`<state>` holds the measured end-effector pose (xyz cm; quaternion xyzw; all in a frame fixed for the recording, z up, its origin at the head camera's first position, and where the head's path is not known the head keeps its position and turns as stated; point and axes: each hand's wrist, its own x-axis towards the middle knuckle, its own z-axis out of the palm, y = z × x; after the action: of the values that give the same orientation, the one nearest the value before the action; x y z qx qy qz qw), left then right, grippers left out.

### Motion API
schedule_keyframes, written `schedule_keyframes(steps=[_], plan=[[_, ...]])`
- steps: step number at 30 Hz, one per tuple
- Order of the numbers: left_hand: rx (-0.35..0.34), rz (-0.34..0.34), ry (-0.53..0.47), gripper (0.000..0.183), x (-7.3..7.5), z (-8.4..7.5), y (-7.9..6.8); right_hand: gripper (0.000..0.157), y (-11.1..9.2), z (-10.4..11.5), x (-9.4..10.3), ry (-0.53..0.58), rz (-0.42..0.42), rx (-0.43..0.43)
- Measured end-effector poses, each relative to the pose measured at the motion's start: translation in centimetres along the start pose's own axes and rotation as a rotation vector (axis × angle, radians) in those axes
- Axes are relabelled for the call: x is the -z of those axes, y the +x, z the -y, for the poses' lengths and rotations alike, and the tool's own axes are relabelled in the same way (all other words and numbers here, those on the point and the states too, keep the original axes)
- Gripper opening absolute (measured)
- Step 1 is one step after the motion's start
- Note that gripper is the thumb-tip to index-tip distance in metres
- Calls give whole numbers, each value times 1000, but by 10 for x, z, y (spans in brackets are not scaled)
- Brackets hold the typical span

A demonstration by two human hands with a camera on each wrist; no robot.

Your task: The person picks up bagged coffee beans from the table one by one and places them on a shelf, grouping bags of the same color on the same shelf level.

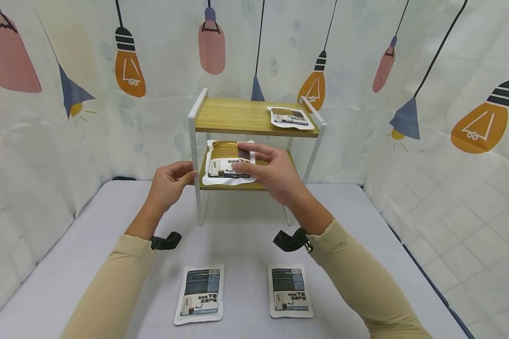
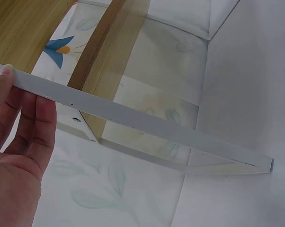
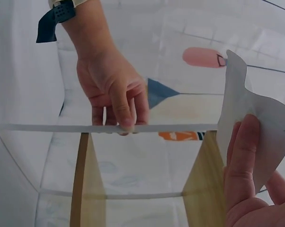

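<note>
Head view gives me the right hand (image 1: 275,172) holding a white-edged packet (image 1: 222,162) at the front of the lower shelf (image 1: 246,187) of a small two-tier rack (image 1: 233,113). Its fingers pinch the packet's right side, thumb on the near, printed face; I cannot tell whether the packet touches the shelf. Its printed front, yellow above and white below, faces the near side, and my right wrist view catches its plain back, slightly bent.

To the left, the left hand (image 1: 167,183) has its fingers pinching the rack's white left upright (image 1: 193,146); my left wrist view shows the thumb on one side of the bar and the other fingers across from it.

On the upper shelf, a second packet (image 1: 291,117) lies flat at the right end. Nearer me, two more lie apart on the white tabletop (image 1: 246,245): a near-left packet (image 1: 201,294) and a near-right packet (image 1: 290,290), both printed side up. On the far side I see a fabric backdrop (image 1: 161,122) printed with hanging lamps.
</note>
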<state>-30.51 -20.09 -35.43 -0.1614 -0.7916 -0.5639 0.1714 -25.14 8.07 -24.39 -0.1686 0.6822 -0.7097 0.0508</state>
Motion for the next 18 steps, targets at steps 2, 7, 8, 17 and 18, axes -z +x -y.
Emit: schedule_keyframes(steps=[2,7,8,17,18], plan=[[4,2,4,35,0,0,0,49,1,3,0,-23,0,8],[12,6,5,36,0,-1,0,49,3,10,1,-75,-1,32],[13,7,6,36,0,-1,0,48,4,11,1,-83,-3,37],[36,25,12,38,1,0,0,45,11,15,-2,-67,-24,69],[39,26,12,39,2,0,0,45,11,16,-2,-61,-22,71]])
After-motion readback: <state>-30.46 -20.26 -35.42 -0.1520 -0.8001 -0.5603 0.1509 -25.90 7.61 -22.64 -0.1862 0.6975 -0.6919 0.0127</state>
